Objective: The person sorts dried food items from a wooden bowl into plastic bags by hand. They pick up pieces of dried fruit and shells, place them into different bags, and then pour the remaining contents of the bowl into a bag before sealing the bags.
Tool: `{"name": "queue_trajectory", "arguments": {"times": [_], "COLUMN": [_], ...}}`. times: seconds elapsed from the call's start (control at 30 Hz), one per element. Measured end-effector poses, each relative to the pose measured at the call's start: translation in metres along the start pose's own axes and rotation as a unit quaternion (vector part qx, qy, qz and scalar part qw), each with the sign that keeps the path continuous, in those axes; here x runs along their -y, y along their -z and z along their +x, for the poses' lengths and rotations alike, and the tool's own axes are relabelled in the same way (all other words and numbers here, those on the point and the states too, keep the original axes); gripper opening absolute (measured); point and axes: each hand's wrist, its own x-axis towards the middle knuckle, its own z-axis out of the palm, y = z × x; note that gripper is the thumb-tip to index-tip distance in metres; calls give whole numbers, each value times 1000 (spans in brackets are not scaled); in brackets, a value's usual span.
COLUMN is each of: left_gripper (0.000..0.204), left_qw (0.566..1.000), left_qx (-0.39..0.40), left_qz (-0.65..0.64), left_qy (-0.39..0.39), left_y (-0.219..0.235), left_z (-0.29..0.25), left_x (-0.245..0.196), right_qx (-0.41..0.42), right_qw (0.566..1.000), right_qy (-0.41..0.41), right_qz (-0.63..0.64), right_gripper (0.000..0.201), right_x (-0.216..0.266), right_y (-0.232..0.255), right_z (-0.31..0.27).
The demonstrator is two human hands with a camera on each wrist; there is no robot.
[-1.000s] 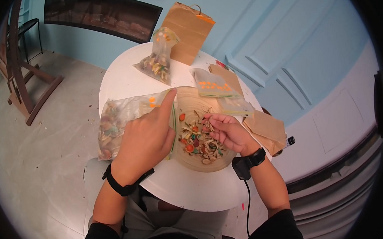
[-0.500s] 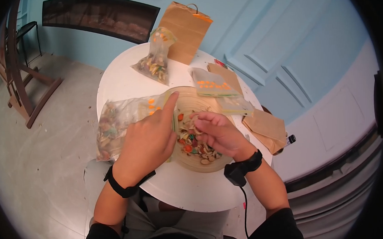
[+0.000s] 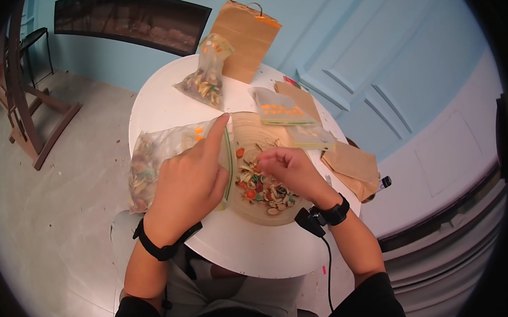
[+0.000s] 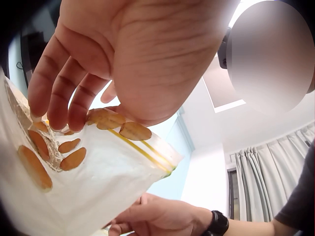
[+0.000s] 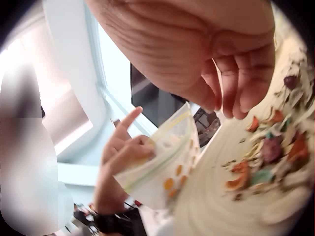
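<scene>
My left hand [image 3: 189, 185] holds the mouth of a clear zip bag [image 3: 148, 164] of mixed dried pieces, thumb and lower fingers at its edge, index finger stretched out. Orange ovals mark the bag [image 4: 93, 196] in the left wrist view. A wide, shallow pale bowl [image 3: 251, 216] stands right of it, holding loose dried pieces [image 3: 264, 192] in brown, orange, green and purple, like potpourri. Over the bowl hovers my right hand [image 3: 298, 176]. In the right wrist view its fingers [image 5: 253, 93] hang loosely bent, apart from the thumb, with nothing visible between them.
On the round white table [image 3: 253, 256], a filled zip bag [image 3: 207, 83] leans by an upright brown paper bag [image 3: 248, 41] at the back. Flat orange-dotted bags [image 3: 283, 108] and a folded paper bag [image 3: 352, 170] lie to the right. A wooden easel [image 3: 27, 107] stands far left.
My right hand moved left over the bowl with dried pieces at its fingertips, then turned palm down; those pieces no longer show. The left hand stays at the bag's mouth.
</scene>
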Motion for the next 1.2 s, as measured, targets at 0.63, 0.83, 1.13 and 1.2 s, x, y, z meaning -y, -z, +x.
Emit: {"name": "queue_trajectory", "arguments": {"times": [0.63,0.83,1.13,1.2], "left_gripper": [76,76,76,77], "left_qw": [1000,1000,1000,1000], "left_qx": [-5,0,16,19], "left_qz": [7,14,24,21], "left_qy": [-9,-10,-9,-11], "left_y": [2,-1,-7,-9], "left_z": [-2,-1,0,1], "left_x": [1,-3,-7,-8], "right_qx": [17,11,18,26], "right_qw": [972,956,937,955], "right_qy": [-24,-13,19,59], "right_qz": [232,292,349,291], "right_gripper": [26,34,35,39], "right_x": [-28,-32,-10,-1], "right_y": [5,7,-3,-12], "right_z": [-2,-1,-6,-4]}}
